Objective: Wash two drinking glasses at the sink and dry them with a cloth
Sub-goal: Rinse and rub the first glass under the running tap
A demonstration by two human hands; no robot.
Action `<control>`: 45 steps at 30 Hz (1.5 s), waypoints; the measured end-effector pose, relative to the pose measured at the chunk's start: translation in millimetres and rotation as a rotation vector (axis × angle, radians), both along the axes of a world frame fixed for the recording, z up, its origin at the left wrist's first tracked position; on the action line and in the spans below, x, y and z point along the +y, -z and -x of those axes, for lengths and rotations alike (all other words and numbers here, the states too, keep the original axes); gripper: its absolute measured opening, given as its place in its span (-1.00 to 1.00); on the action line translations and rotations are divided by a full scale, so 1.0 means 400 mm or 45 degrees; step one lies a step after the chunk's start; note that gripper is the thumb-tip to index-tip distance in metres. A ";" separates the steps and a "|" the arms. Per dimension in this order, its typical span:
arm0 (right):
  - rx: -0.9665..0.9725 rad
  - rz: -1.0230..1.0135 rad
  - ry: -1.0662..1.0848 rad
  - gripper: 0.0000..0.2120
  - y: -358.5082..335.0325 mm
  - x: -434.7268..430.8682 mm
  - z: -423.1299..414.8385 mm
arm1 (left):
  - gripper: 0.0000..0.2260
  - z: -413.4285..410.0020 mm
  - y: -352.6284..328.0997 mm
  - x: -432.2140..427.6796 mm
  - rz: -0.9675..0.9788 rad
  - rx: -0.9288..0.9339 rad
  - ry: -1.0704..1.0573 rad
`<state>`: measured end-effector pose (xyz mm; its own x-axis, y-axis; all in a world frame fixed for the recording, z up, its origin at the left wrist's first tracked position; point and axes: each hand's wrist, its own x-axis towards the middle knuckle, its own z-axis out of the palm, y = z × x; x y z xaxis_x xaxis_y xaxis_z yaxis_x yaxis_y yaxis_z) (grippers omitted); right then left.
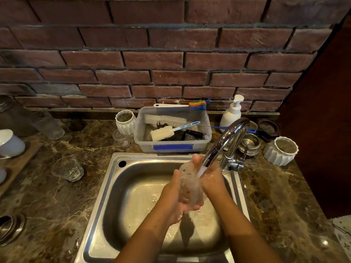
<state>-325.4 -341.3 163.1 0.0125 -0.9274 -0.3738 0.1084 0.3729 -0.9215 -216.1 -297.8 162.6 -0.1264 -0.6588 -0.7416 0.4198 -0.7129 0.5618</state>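
Both hands cup one clear, wet drinking glass (190, 185) under the running chrome tap (226, 141), left hand (173, 198) and right hand (210, 179) wrapped around it, its long axis tilted away from the person. The second clear tumbler (67, 168) stands on the marble table well off to the left hand's side, so I'd say that hand is nearer for it.

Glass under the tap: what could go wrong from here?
1. The glass is wet, held between the left hand and right hand over the steel sink; it could slip and crack.
2. Its top sits close to the spout, so lifting might knock it.
3. The second glass stands near the sink's edge, within reach of a stray left elbow.
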 end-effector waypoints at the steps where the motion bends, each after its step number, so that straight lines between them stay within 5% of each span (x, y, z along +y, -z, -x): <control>1: 0.076 0.065 -0.046 -0.67 -0.002 -0.001 0.002 | -0.47 0.002 -0.005 -0.004 0.039 -0.088 0.042; 3: 0.336 0.245 -0.080 -0.73 -0.005 0.004 -0.001 | -0.44 0.014 -0.015 -0.007 0.155 -0.149 0.128; 7: 0.381 0.299 0.043 -0.86 -0.006 0.041 -0.020 | -0.41 0.036 -0.011 0.001 0.135 -0.092 0.029; 9: 0.403 0.156 -0.086 -0.70 -0.010 0.074 -0.043 | -0.47 0.025 -0.003 0.003 0.095 0.040 -0.075; 12: 0.752 0.319 -0.351 -0.42 -0.016 0.133 -0.068 | -0.46 0.003 0.006 0.010 0.089 0.222 -0.111; 15: 1.010 0.513 -0.577 -0.42 -0.025 0.132 -0.031 | -0.49 0.003 0.007 0.013 0.053 0.212 -0.097; 21: 0.892 0.564 -0.595 -0.64 -0.020 0.058 0.010 | -0.48 -0.006 0.007 0.011 -0.004 0.411 -0.222; 26: 0.301 -0.048 -0.014 -0.83 0.002 0.004 -0.003 | -0.43 -0.020 0.031 0.015 -0.007 0.336 -0.165; 29: 0.257 -0.384 -0.197 -0.83 -0.013 -0.009 -0.012 | -0.39 -0.019 0.041 0.022 -0.010 0.251 -0.128; 32: 0.227 -0.053 0.055 -0.84 0.013 -0.013 -0.005 | -0.46 -0.001 0.004 0.006 0.019 -0.120 0.055; 34: 0.474 0.200 -0.065 -0.80 0.021 0.005 0.003 | -0.44 0.012 -0.016 -0.004 0.067 -0.228 0.164; 38: 0.459 0.359 0.111 -0.85 0.022 0.025 -0.003 | -0.41 0.026 -0.011 0.000 0.166 -0.148 0.111; 42: 0.438 0.111 -0.130 -0.71 0.013 0.071 -0.031 | -0.39 0.017 0.002 -0.010 0.009 0.043 -0.146; 45: 0.724 0.508 -0.349 -0.62 0.025 0.109 -0.025 | -0.38 -0.001 0.005 -0.010 -0.049 0.126 -0.152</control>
<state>-315.4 -297.5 153.0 0.1677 -0.9855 -0.0273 -0.4744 -0.0563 -0.8785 -215.8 -301.8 160.6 -0.1226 -0.6451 -0.7542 0.5548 -0.6747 0.4868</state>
